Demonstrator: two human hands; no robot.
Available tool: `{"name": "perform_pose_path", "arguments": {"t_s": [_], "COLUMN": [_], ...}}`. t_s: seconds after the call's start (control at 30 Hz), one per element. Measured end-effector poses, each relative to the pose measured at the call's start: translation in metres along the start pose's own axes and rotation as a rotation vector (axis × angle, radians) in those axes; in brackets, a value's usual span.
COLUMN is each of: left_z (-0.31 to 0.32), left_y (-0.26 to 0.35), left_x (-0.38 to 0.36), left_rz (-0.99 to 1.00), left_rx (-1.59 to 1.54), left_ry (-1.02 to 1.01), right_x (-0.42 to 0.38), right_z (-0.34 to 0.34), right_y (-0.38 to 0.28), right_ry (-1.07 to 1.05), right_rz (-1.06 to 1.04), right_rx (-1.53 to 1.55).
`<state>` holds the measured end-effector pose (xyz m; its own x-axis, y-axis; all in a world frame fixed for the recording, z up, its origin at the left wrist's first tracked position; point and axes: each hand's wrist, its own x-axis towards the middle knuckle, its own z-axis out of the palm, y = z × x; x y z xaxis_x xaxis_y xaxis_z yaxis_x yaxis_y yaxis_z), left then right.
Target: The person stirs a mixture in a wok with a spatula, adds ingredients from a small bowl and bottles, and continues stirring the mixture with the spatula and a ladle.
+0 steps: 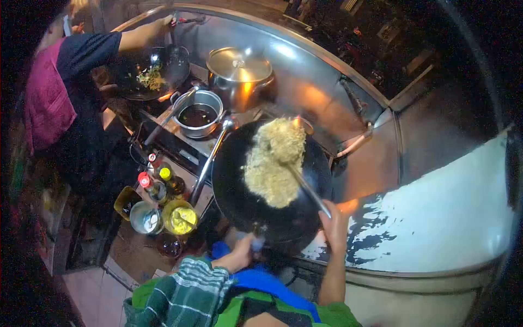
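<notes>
My left hand is closed at the near edge of a large black wok, gripping its handle through a bunched greyish cloth. The handle itself is hidden. My right hand wraps round the metal shaft of a long ladle that slants across the wok. Its head sits in a pale yellow, rice-like heap of food, which covers most of it. The heap stretches from the wok's middle up toward the far rim, where a small orange flame shows.
A second ladle lies left of the wok. Sauce bottles and bowls stand nearer me. Behind are a pot of dark liquid and a lidded stockpot. At left, another person works over a second wok.
</notes>
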<state>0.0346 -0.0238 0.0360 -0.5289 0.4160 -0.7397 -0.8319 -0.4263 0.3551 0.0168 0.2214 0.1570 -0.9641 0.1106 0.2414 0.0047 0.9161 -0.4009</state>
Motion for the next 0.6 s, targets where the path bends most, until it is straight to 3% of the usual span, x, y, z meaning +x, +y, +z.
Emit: {"name": "perform_pose_path", "arguments": {"t_s": [0.03, 0.07, 0.1, 0.13, 0.23, 0.33, 0.4, 0.5, 0.57, 0.6], "left_z": [-0.003, -0.005, 0.003, 0.020, 0.034, 0.029, 0.032, 0.036, 0.034, 0.020], "left_y": [-0.001, -0.004, 0.000, 0.011, 0.037, 0.038, 0.048, 0.058, 0.057, 0.039], "left_x": [-0.002, -0.008, 0.003, 0.017, 0.074, 0.134, 0.137, 0.135, 0.143, 0.182], "left_rz": [-0.078, -0.165, -0.094, -0.018, 0.040, 0.467, 0.494, 0.561, 0.840, 0.819], "left_rx": [-0.029, -0.061, -0.097, -0.163, -0.111, 0.238, 0.332, 0.410, 0.567, 0.595], "left_ry": [0.069, 0.143, 0.064, 0.057, -0.009, 0.170, 0.207, 0.248, 0.109, 0.275], "right_x": [-0.008, -0.020, -0.031, -0.043, -0.067, -0.090, -0.101, -0.090, -0.085, -0.081], "right_z": [-0.001, -0.006, -0.009, -0.003, 0.029, 0.091, 0.109, 0.098, 0.104, 0.113], "right_y": [0.000, -0.006, -0.009, -0.006, 0.019, 0.037, 0.046, 0.039, 0.045, 0.056], "right_ry": [-0.002, -0.020, -0.033, -0.034, -0.167, -0.345, -0.437, -0.328, -0.340, -0.280], "right_rz": [0.010, 0.191, 0.368, 0.370, 0.571, 0.740, 0.792, 0.770, 0.783, 0.591], "right_rx": [0.009, 0.247, 0.482, 0.488, 1.040, 1.041, 1.022, 1.025, 0.877, 0.680]}}
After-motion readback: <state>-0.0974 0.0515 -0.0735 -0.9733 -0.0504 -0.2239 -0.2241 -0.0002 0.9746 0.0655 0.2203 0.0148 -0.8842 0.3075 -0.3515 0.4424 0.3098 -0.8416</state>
